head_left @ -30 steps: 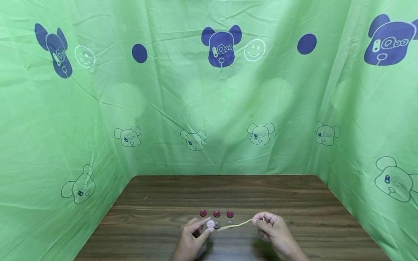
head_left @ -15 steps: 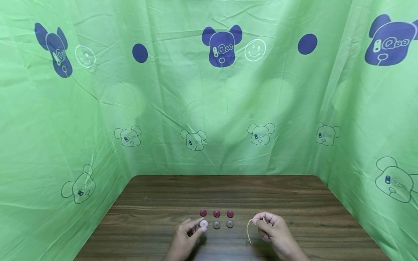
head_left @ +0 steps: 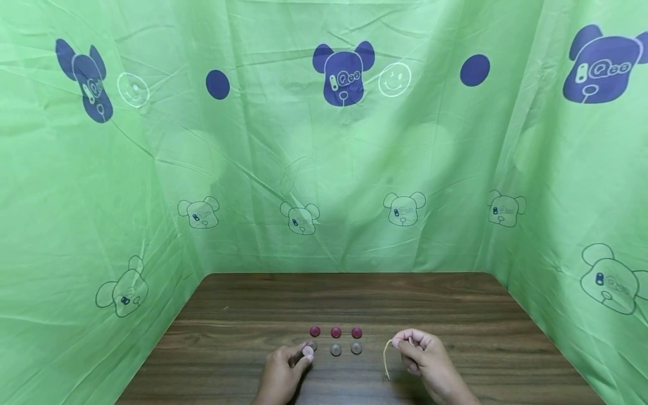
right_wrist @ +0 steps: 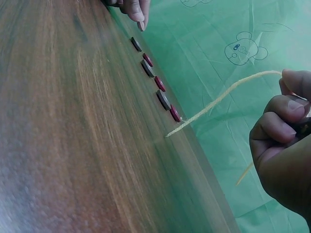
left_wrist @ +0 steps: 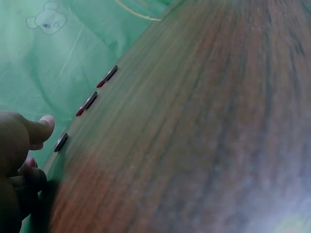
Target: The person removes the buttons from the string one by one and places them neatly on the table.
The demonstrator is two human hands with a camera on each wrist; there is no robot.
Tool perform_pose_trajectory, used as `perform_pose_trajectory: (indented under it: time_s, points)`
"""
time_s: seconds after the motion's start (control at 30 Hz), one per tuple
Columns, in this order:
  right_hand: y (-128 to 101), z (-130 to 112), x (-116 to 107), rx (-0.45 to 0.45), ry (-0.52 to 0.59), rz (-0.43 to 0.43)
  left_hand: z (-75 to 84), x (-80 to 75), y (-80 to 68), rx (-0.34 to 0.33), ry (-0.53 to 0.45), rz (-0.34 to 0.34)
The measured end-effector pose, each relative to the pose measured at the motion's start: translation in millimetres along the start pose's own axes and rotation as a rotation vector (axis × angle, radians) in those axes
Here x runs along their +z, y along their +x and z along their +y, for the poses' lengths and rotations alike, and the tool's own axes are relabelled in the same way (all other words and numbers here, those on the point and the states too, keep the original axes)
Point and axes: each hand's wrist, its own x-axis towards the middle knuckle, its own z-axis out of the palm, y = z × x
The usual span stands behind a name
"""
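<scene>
My left hand pinches a pale pink button between thumb and forefinger, low over the table. Just behind that button is a partly covered grey-brown button. To its right lie two more, the middle grey-brown button and the right grey-brown button. My right hand pinches one part of a thin yellow string, whose free end hangs down to the left. In the right wrist view, another piece of string shows below the curled fingers. The left wrist view hides the pinched button.
Behind the grey-brown buttons runs a row of three dark red buttons, with the left red button, middle red button and right red button. All lie on a wood-grain table. A green printed curtain surrounds its back and sides.
The string, stretched out toward the pale button a second ago, now hangs loose from my right hand. My left hand has moved left and slightly nearer with the button. My right hand stays put.
</scene>
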Motion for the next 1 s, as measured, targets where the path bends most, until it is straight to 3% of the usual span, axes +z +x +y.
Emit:
perform_pose_trajectory:
  time_s: [0.13, 0.43, 1.0]
  points:
    - [0.2, -0.2, -0.4, 0.0, 0.0, 0.005, 1.1, 1.7, -0.4, -0.012, 0.096, 0.001]
    - [-0.5, -1.0, 0.4, 0.005, -0.011, 0.02, 3.9, 3.1, -1.3, -0.005, 0.196, 0.024]
    - [-0.7, 0.4, -2.2, -0.006, -0.007, 0.003, 5.9, 3.5, -1.7, -0.053, 0.227, -0.043]
